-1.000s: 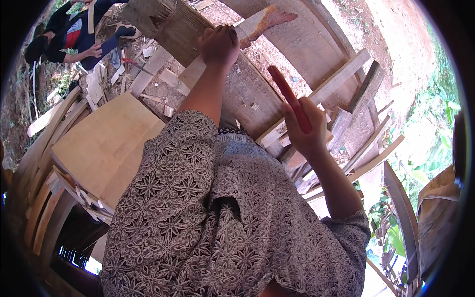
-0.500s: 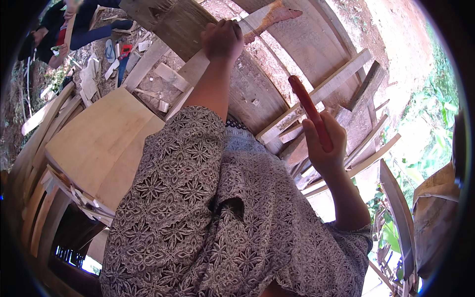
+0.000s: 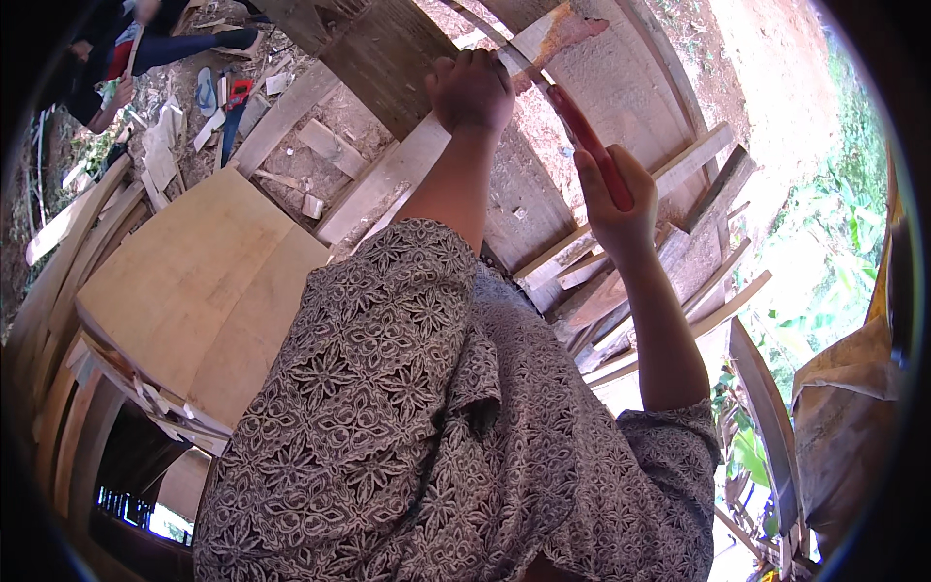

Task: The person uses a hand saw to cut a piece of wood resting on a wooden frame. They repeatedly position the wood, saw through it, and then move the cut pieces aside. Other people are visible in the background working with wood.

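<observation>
My left hand (image 3: 473, 89) is closed around a pale plank (image 3: 539, 41) with a rough orange-brown edge at its far end. The plank rests over the dark boards of a wooden work surface (image 3: 383, 63). My right hand (image 3: 619, 199) grips the red handle of a machete (image 3: 590, 141). Its long narrow blade points up and to the left, passing close to the plank beside my left hand. Whether the blade touches the wood, I cannot tell.
A pale wooden panel (image 3: 194, 281) lies at the left. A red-handled saw (image 3: 234, 114) and a blue sandal (image 3: 206, 92) are on the chip-strewn ground. Another person (image 3: 116, 68) sits at the upper left. Loose boards (image 3: 669, 262) are stacked to the right.
My right hand has moved up and left with the machete, bringing the handle nearer the plank. The view has shifted a little, and my left hand keeps its hold.
</observation>
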The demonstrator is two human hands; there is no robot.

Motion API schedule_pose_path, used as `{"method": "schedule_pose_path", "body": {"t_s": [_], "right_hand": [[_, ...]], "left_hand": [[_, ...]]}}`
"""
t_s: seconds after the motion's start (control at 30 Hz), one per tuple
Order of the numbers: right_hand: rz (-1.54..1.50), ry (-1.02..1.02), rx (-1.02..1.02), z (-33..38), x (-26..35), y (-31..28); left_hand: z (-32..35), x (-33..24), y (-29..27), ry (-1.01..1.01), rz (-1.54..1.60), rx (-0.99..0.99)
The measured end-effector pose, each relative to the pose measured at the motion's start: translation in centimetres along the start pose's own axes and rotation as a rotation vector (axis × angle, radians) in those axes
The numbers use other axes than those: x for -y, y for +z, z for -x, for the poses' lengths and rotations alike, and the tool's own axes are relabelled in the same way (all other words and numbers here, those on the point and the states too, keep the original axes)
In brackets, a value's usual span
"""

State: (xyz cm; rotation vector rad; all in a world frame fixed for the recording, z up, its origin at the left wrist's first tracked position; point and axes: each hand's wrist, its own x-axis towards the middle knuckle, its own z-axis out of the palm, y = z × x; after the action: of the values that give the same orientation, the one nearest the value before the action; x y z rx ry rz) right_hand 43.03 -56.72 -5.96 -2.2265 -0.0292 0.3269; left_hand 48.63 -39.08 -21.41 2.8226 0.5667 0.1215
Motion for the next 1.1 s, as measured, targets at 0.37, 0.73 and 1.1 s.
{"method": "schedule_pose_path", "body": {"t_s": [0.37, 0.73, 1.1], "right_hand": [[-0.054, 0.023, 0.020, 1.4, -1.9, -0.7], [-0.051, -0.089, 0.103, 3.1, -6.6, -0.2], [0.021, 0.024, 0.127, 9.2, -6.6, -6.5]], "left_hand": [[-0.3, 0.6, -0.6, 0.135, -0.018, 0.029], [0.3, 0.3, -0.1, 0.139, -0.143, -0.044], [-0.1, 0.1, 0.7, 0.150, -0.097, -0.090]]}}
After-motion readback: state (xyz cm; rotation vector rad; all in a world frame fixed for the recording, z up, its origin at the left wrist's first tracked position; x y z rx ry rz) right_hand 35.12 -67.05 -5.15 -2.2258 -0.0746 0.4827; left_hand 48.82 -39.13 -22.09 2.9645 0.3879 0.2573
